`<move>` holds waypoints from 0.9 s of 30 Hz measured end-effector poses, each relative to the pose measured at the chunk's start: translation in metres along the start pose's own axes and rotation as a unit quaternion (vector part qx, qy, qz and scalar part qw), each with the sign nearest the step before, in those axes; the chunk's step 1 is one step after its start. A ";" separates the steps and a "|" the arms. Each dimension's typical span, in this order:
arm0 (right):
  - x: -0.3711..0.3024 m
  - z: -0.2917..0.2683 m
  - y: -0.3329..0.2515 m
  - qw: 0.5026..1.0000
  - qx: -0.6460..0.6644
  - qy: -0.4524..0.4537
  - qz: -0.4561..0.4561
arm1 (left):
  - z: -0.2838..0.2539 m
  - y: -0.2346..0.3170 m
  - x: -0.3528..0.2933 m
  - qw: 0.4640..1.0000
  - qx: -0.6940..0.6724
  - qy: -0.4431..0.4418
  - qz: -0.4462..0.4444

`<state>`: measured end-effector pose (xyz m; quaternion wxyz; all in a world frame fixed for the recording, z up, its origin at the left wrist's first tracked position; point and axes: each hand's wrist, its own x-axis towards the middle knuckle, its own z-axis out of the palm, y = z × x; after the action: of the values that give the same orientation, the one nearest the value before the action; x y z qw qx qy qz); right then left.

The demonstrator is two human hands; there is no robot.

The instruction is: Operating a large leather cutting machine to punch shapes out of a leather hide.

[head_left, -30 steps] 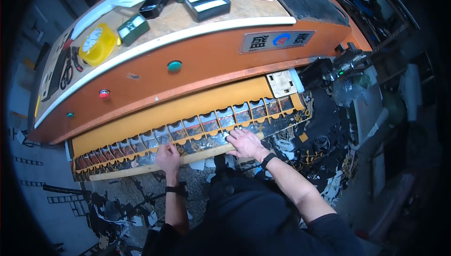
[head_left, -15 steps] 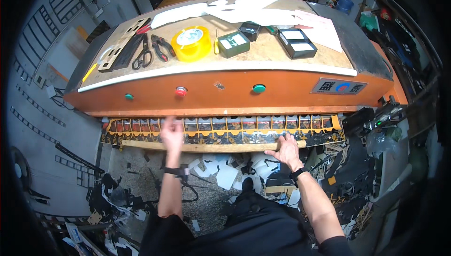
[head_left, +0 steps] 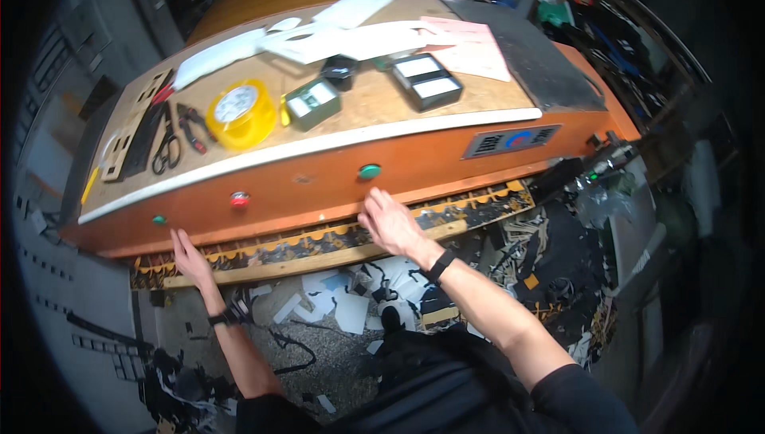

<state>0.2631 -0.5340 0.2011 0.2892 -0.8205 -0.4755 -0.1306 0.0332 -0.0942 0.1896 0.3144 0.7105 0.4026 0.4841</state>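
Note:
An orange machine [head_left: 319,183] with push buttons along its front face stands before me. My left hand [head_left: 191,260] is open, its fingers stretched up just below the small green button [head_left: 159,219] at the left. Below the large green button [head_left: 369,172], my right hand [head_left: 392,225] is raised with its fingers loosely apart and nothing in them. Both hands appear short of the buttons. A red button [head_left: 239,200] sits between the green ones. Under the face runs a yellow, scalloped frame [head_left: 341,241] over dark sheet, edged by a wooden bar [head_left: 319,263].
On the machine top lie a yellow tape roll [head_left: 241,115], scissors [head_left: 166,151], pliers [head_left: 191,125], a green box [head_left: 315,104], a black box [head_left: 427,82] and white sheets [head_left: 351,42]. Paper scraps [head_left: 351,312] litter the floor. A cluttered rack [head_left: 621,27] stands at the right.
My left hand has moved left toward the small green button. The right hand has left the wooden bar and risen toward the large green button. The view has turned and tilted.

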 end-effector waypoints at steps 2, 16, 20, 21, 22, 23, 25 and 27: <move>-0.045 0.001 0.021 0.998 -0.018 -0.031 0.059 | 0.016 -0.014 -0.057 0.998 0.057 -0.030 0.013; -0.131 -0.027 0.098 0.956 -0.107 -0.158 0.223 | 0.141 0.136 -0.329 0.834 0.247 -0.405 0.281; -0.126 -0.042 0.099 0.944 -0.072 -0.206 0.246 | 0.152 0.151 -0.327 0.805 0.299 -0.424 0.288; -0.128 -0.043 0.099 0.947 -0.065 -0.202 0.243 | 0.152 0.151 -0.327 0.804 0.306 -0.420 0.290; -0.130 -0.044 0.098 0.943 -0.072 -0.208 0.250 | 0.152 0.151 -0.326 0.797 0.320 -0.431 0.277; -0.131 -0.044 0.098 0.939 -0.079 -0.214 0.257 | 0.151 0.151 -0.326 0.789 0.334 -0.443 0.263; -0.144 -0.044 0.109 0.936 -0.076 -0.220 0.266 | 0.157 0.162 -0.336 0.771 0.359 -0.455 0.264; -0.161 -0.037 0.113 0.943 -0.082 -0.204 0.248 | 0.158 0.166 -0.355 0.782 0.379 -0.431 0.243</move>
<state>0.2796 -0.7125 0.1125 0.1409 -0.9423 -0.2936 0.0771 0.1525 -0.4933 0.1218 0.0326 0.9813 0.1896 -0.0037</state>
